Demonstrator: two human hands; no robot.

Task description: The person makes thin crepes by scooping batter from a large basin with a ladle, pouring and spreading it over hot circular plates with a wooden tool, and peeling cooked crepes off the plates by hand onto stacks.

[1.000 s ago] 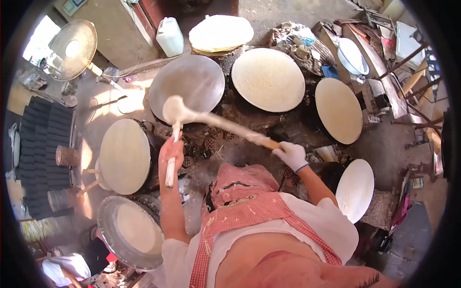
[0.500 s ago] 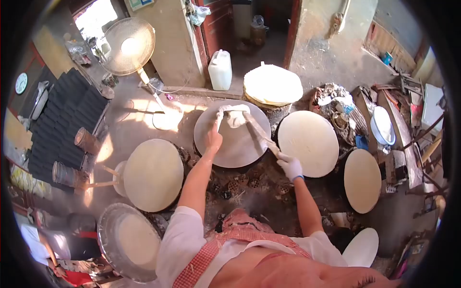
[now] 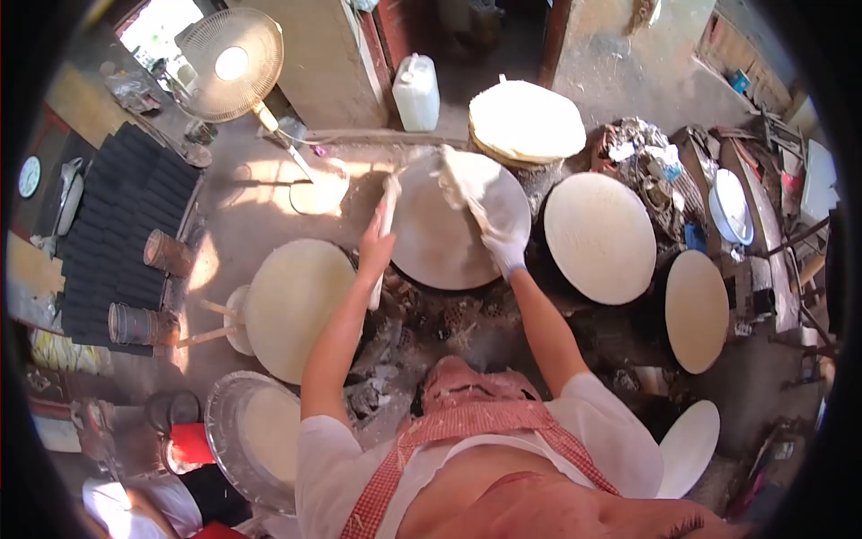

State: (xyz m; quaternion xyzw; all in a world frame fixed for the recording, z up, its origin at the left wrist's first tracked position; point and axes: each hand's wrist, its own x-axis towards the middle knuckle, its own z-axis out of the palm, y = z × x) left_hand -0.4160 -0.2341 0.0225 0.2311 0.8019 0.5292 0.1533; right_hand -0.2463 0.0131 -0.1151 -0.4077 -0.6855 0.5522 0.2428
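Observation:
My left hand [image 3: 377, 244] is closed around a pale, batter-coated stick [image 3: 384, 218] held upright at the left edge of the middle round griddle [image 3: 431, 247]. In a white glove, my right hand [image 3: 505, 248] grips a wooden-handled scraper [image 3: 478, 216] over the same griddle. Its far end is covered by a clump of pale dough [image 3: 465, 177]. The griddle's grey surface shows, with faint smears. To its left lies a griddle covered by a pale round sheet [image 3: 301, 310], and to its right another pale round sheet [image 3: 600, 238].
A stack of thin pancakes [image 3: 528, 121] stands behind the griddle, near a white jug [image 3: 417, 94]. A large batter basin [image 3: 220, 431] is at lower left. A fan [image 3: 232, 67] and dark stacked briquettes [image 3: 126, 234] stand left. Another person's arm [image 3: 148, 508] shows at lower left.
My hands have moved apart, the left one leftward off the griddle. The dough that bridged both tools now hangs on the right one. The camera view has shifted.

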